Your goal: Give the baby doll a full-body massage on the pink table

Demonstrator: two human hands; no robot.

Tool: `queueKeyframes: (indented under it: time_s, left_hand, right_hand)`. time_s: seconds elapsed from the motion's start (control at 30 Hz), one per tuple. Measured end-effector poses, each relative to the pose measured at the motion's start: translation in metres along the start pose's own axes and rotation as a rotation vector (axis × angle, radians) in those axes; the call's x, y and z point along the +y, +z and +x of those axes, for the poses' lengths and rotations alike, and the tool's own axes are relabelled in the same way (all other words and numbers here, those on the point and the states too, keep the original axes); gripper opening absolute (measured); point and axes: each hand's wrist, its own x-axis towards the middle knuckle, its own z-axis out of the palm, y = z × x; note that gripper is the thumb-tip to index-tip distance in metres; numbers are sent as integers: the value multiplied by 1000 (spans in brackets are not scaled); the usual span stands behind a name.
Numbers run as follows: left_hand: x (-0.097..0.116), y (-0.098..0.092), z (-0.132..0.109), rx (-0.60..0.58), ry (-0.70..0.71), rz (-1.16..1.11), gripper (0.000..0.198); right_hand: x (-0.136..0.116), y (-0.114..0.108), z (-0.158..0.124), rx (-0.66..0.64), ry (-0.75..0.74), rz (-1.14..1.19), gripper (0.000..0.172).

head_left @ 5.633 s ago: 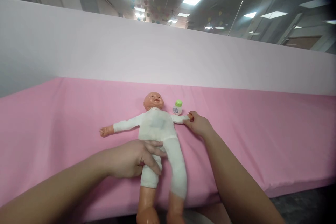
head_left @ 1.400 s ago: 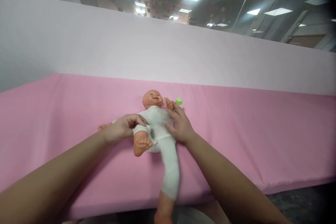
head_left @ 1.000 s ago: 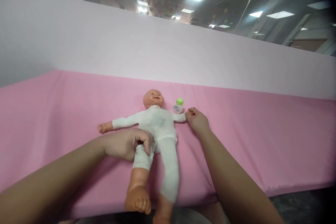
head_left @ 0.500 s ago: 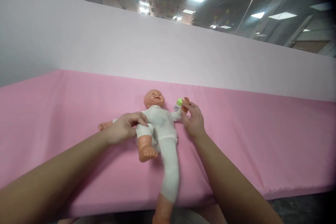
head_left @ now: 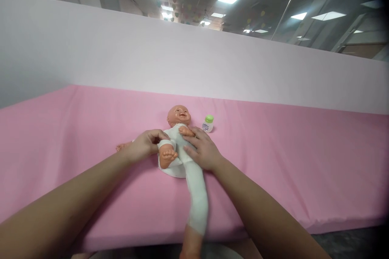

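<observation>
A baby doll (head_left: 179, 131) in a white cloth body lies on its back, its head toward the wall. My left hand (head_left: 145, 145) is closed around one of its legs, which is bent up so the bare foot (head_left: 167, 157) faces me. My right hand (head_left: 204, 148) is closed at the doll's arm, folding it over the chest; the little doll hand (head_left: 186, 131) pokes out past my fingers. The other leg (head_left: 197, 194) stretches down across the front edge. Beside the doll's head stands a small bottle (head_left: 208, 124) with a green cap, touched by neither hand.
Pink padding (head_left: 273, 162) covers the surface under the doll, ending at a front edge near me. Behind it rises a white wall (head_left: 152, 56) with glass above, where ceiling lights show. The doll's other arm (head_left: 123, 145) lies out to the left.
My right hand has brought the doll's arm inward from beside the bottle onto its chest, uncovering the bottle. The leg in my left hand has been pushed further up toward the body.
</observation>
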Motion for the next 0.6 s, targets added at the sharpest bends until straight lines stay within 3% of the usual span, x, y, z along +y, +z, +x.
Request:
queueKeyframes:
  time_s: [0.13,0.27,0.37,0.5,0.6]
  left_hand:
    - [3,-3,-2,-111,53,26,32]
    - [17,0,-8,-295,61,-2,28]
    - [33,9,-16,-439,69,64,20]
    - [47,29,-27,-594,76,173,18]
    - [48,44,-34,-638,63,205,18]
  right_hand:
    - [8,1,0,179,94,4,48]
    - [30,-7,0,364,339,73,52]
    - [55,-20,-4,415,512,122,57]
    - [87,-35,-15,268,768,117,57]
    - [98,-38,-22,88,777,81,54]
